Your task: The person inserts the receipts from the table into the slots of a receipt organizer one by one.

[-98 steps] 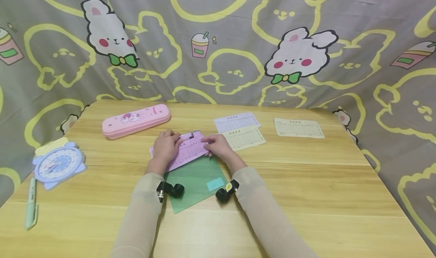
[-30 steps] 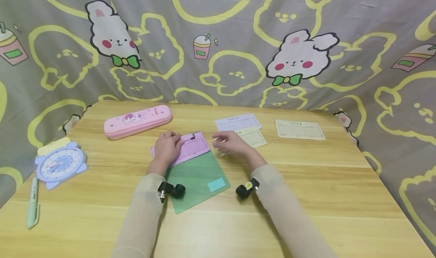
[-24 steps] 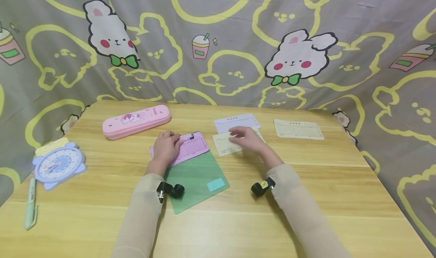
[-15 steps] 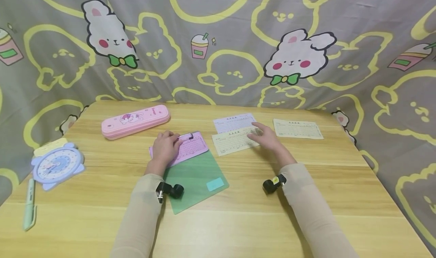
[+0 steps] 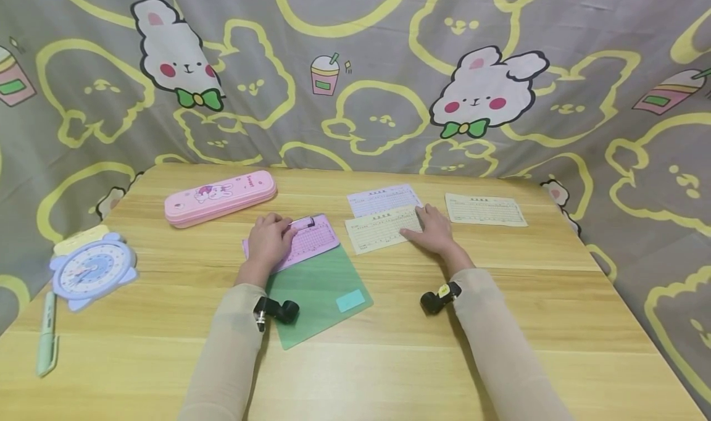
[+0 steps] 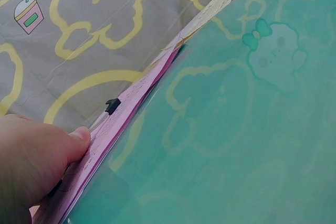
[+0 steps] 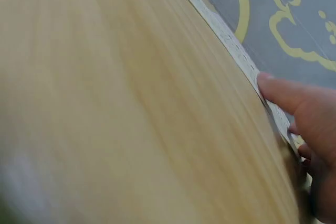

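A green translucent clipboard (image 5: 319,313) lies on the table, with purple printed form sheets (image 5: 311,242) across its far end by a black-tipped wire clip (image 5: 311,222). My left hand (image 5: 268,242) grips that end, thumb beside the clip; in the left wrist view the thumb presses on the purple paper and the other fingers are mostly hidden. My right hand (image 5: 436,231) touches the right end of a pale yellow printed form (image 5: 374,231). Thumb and forefinger stand apart on that paper, which lies flat; in the right wrist view the thumb meets its near edge.
A lilac form (image 5: 383,197) lies partly under the yellow one. Another pale form (image 5: 486,210) sits further right. Leftward are a pink pencil case (image 5: 222,200), a blue clock-shaped item (image 5: 94,270), a yellow piece (image 5: 82,239) and a green marker (image 5: 49,334). A patterned curtain (image 5: 383,118) hangs behind.
My right hand has left the purple sheets, moved right across the yellow form and come down on its right end. My left hand stays at the clip.
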`<state>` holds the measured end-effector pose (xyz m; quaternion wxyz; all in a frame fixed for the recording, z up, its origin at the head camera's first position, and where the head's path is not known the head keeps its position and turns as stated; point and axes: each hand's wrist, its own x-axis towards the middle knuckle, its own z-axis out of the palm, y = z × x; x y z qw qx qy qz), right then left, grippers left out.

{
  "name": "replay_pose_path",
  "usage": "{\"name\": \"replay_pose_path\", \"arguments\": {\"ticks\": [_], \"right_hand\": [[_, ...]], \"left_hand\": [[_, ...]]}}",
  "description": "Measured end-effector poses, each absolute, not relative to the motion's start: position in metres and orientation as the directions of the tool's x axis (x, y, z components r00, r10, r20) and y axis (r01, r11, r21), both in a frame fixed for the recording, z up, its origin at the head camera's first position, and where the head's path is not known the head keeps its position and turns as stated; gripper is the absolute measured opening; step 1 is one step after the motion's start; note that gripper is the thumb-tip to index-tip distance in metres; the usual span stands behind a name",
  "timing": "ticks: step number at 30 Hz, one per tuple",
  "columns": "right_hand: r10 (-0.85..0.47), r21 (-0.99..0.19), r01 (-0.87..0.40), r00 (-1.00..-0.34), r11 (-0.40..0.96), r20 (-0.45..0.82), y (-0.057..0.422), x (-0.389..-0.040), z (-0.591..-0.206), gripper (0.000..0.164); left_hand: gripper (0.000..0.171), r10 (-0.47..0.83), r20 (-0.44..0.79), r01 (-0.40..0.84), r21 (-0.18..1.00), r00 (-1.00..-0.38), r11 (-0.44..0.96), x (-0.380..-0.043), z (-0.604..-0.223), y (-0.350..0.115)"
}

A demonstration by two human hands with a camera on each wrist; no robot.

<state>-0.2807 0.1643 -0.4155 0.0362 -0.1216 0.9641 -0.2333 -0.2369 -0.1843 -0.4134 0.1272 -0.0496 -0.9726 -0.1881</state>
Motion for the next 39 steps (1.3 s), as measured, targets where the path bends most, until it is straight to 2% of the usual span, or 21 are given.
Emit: {"name": "replay_pose_path", "arguments": {"ticks": [3, 12, 20, 39], "right_hand": [[-0.243, -0.418, -0.218, -0.97, 0.882, -0.007, 0.163, -0.28, -0.417, 0.078], [-0.239, -0.416, -0.233, -0.97, 0.879, 0.038, 0.166, -0.276, -0.421, 0.078], [-0.227, -0.434, -0.213, -0.974, 0.875, 0.02, 0.166, -0.275, -0.419, 0.083], [-0.229, -0.524, -0.204, -0.973, 0.827, 0.017, 0.167, -0.266, -0.415, 0.071]], "left_hand": [[0.034, 0.048, 0.263, 0.142, 0.355, -0.964, 0.924, -0.237, -0.413, -0.184], [0.034, 0.049, 0.268, 0.149, 0.365, -0.962, 0.919, -0.237, -0.413, -0.183], [0.034, 0.045, 0.265, 0.144, 0.368, -0.963, 0.919, -0.237, -0.412, -0.182], [0.034, 0.034, 0.273, 0.143, 0.389, -0.961, 0.91, -0.235, -0.412, -0.183]]}}
